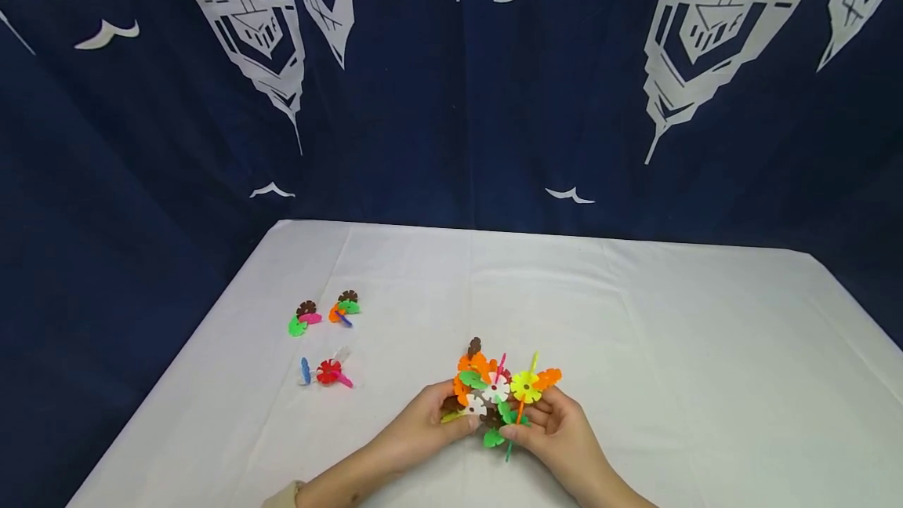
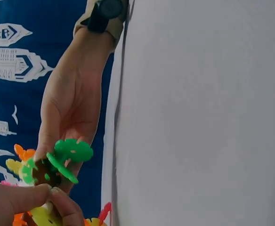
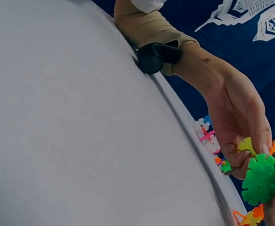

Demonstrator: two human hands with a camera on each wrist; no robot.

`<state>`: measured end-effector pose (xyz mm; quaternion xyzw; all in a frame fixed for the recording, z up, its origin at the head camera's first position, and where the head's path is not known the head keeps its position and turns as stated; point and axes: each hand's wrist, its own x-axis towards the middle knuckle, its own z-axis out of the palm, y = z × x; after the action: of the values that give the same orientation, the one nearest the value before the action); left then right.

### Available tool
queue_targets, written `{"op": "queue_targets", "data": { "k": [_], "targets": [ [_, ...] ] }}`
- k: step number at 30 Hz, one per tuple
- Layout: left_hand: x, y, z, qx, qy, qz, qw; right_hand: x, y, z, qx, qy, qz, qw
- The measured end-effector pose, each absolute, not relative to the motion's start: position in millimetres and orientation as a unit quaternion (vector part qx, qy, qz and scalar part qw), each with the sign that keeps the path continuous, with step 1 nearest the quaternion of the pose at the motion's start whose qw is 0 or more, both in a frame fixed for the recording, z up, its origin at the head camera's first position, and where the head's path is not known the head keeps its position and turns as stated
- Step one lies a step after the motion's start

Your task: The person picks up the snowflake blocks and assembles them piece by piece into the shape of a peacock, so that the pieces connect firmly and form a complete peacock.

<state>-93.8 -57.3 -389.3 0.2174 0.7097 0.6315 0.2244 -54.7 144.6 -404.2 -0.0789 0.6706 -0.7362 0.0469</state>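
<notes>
Both hands hold a many-coloured cluster of slotted, flower-shaped plastic discs [image 1: 497, 387] over the front middle of the table. My left hand [image 1: 423, 423] grips its left side, thumb near a white disc, with a yellow disc [image 3: 246, 145] in its fingers in the right wrist view. On the other side, my right hand [image 1: 560, 436] pinches the lower right part, where green discs [image 2: 73, 149] and a brown disc [image 2: 42, 172] show in the left wrist view. Orange, white, yellow and pink discs stick out on top. The fingers hide part of the joins.
To the left on the white-covered table [image 1: 705, 351] lie small joined groups: a brown, green and pink one [image 1: 306, 318], a brown, orange and green one [image 1: 345, 308], and one with a red disc [image 1: 328, 371]. A dark blue printed curtain [image 1: 423, 116] hangs behind.
</notes>
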Motion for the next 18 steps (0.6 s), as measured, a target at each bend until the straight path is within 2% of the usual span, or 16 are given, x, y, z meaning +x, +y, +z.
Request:
{"op": "queue_targets", "data": {
  "k": [6, 11, 14, 18],
  "targets": [
    [-93.3, -53.7, -390.3, 0.223, 0.727, 0.617, 0.203, -55.0, 140.7, -407.0, -0.075, 0.669, -0.739, 0.027],
    [-96.4, -52.9, -388.6, 0.204, 0.711, 0.635, 0.223, -55.9, 141.7, -404.2, -0.081, 0.68, -0.729, 0.028],
    [-100.2, -55.7, -385.3, 0.167, 0.681, 0.67, 0.244, -58.4, 146.2, -400.5, -0.084, 0.673, -0.732, 0.064],
    [-104.4, -64.6, -379.5, 0.143, 0.67, 0.682, 0.257, -65.3, 154.0, -397.1, -0.093, 0.646, -0.741, 0.157]
  ]
}}
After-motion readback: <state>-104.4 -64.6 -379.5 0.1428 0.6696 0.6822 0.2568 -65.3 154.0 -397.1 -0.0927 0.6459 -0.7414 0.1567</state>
